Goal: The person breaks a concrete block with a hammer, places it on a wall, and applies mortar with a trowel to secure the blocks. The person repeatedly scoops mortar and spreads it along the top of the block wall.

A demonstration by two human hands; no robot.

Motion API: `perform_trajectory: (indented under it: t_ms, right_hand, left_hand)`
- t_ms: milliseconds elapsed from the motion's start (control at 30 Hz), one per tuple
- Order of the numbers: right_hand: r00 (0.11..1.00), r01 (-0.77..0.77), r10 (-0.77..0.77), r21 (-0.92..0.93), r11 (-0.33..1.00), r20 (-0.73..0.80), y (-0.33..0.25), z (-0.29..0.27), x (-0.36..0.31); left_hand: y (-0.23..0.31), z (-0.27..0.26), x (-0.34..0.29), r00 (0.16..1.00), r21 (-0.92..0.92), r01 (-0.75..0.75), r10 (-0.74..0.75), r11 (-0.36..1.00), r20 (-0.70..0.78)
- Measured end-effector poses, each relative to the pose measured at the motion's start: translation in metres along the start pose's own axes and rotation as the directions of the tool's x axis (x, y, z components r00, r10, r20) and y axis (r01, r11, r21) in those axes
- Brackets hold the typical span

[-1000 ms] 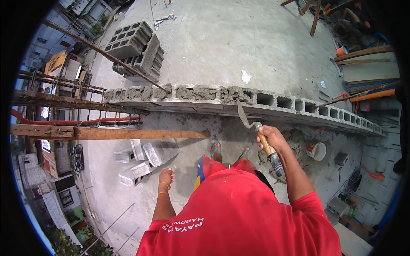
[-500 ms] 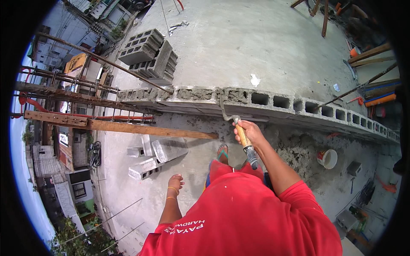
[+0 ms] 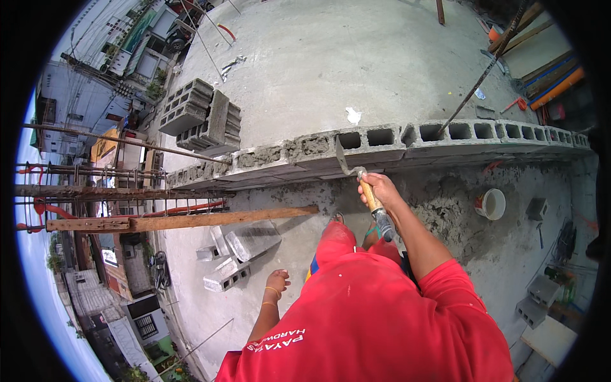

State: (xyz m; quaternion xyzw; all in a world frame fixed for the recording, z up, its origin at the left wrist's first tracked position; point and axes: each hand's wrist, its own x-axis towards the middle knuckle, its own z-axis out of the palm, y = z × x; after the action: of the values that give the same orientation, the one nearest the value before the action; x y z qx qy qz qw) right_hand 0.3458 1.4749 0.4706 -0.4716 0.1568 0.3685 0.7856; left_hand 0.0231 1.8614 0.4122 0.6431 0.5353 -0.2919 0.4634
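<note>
My right hand (image 3: 382,190) is closed round the wooden handle of a trowel (image 3: 371,196). The trowel's narrow blade points away from me and stands against the near top edge of a low hollow-block wall (image 3: 372,155), beside an unfilled cell. Grey mortar (image 3: 259,156) fills the block cells left of the blade, while those to the right are hollow. My left hand (image 3: 277,282) hangs low at my side, empty, its fingers loosely bent and partly hidden.
Loose concrete blocks (image 3: 253,240) lie left of my legs; more blocks (image 3: 202,118) stand beyond the wall. A wooden plank (image 3: 223,218) juts in from the left. On the right are a mortar heap (image 3: 443,219) and white bucket (image 3: 492,205). Steel bars (image 3: 474,89) rise from the wall.
My view has turned and shifted to the right along the wall. The trowel blade has moved right, from over mortar-filled cells to beside a hollow one. One leg has stepped forward.
</note>
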Motion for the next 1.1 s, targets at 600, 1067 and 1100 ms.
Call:
perform_trajectory:
  t_ms: [600,1067,1100]
  right_hand:
    - [0.314,-0.258,0.44,0.37,0.892,-0.841,0.263,-0.204,-0.113]
    - [0.323,-0.228,0.235,0.165,0.96,-0.917,0.607,-0.388,0.108]
    - [0.302,-0.219,0.324,0.266,0.939,-0.896,0.614,-0.369,0.102]
  left_hand:
    - [0.211,0.295,0.083,0.531,0.422,-0.834,0.306,0.357,0.79]
    - [-0.022,0.451,0.21,0.589,0.568,-0.697,-0.102,0.438,0.801]
    - [-0.021,0.454,0.209,0.587,0.572,-0.71,-0.105,0.41,0.803]
